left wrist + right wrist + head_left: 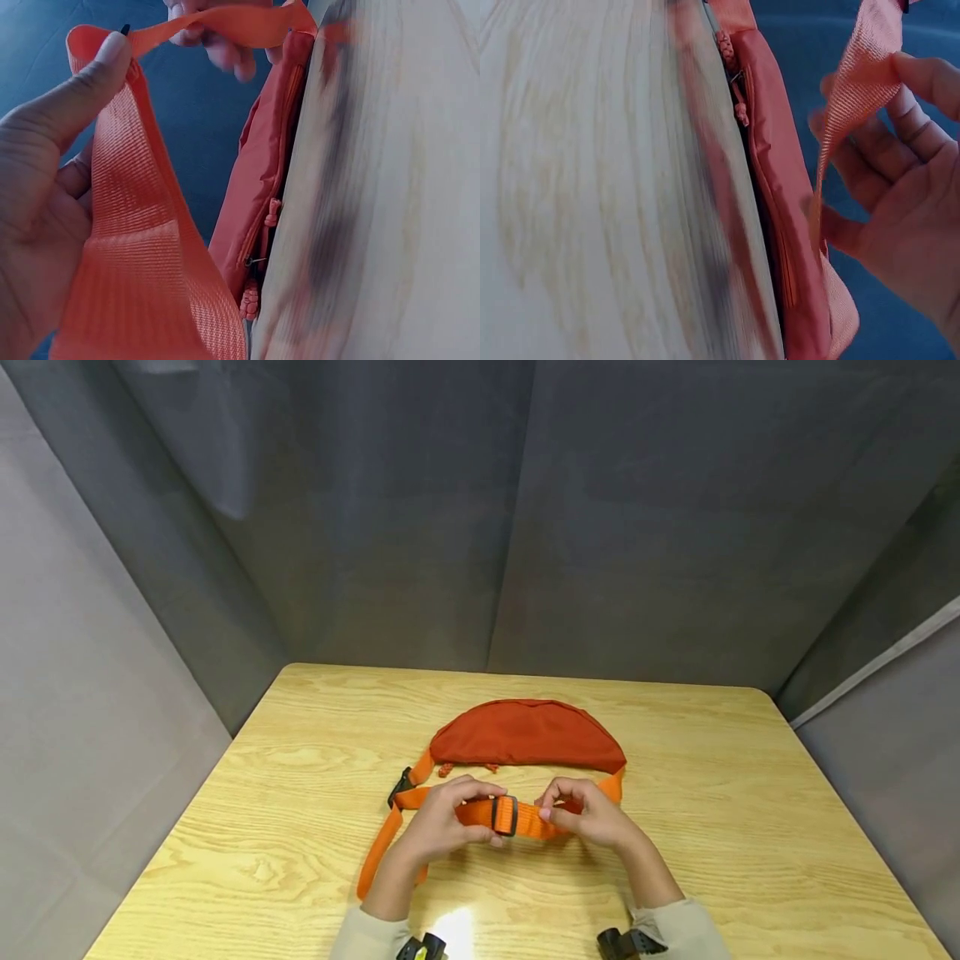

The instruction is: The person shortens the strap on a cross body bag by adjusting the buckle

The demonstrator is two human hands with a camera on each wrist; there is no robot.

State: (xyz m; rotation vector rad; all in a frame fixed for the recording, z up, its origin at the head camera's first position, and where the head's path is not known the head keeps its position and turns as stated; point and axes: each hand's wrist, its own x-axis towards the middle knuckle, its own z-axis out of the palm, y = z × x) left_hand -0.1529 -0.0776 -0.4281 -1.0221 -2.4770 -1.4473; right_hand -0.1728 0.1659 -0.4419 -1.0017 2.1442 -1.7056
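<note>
A red-orange waist bag [528,735] lies on the table, its curved side away from me. Its orange strap [536,822] is lifted off the tabletop in front of it. My left hand [441,822] holds the strap between thumb and fingers, just left of a black slider [506,816]. To the right of that slider, my right hand [588,814] pinches the webbing. In the right wrist view the strap [855,90] runs twisted past the thumb and fingers. A wide stretch of webbing [135,240] hangs below the left thumb in the left wrist view.
A black buckle [401,787] joins the strap at the bag's left. From there a loose strap end [377,852] trails toward the front, beside the left forearm. Braided zipper pulls [446,770] stick out along the bag's near edge. Grey curtains [390,527] surround the wooden table [750,827].
</note>
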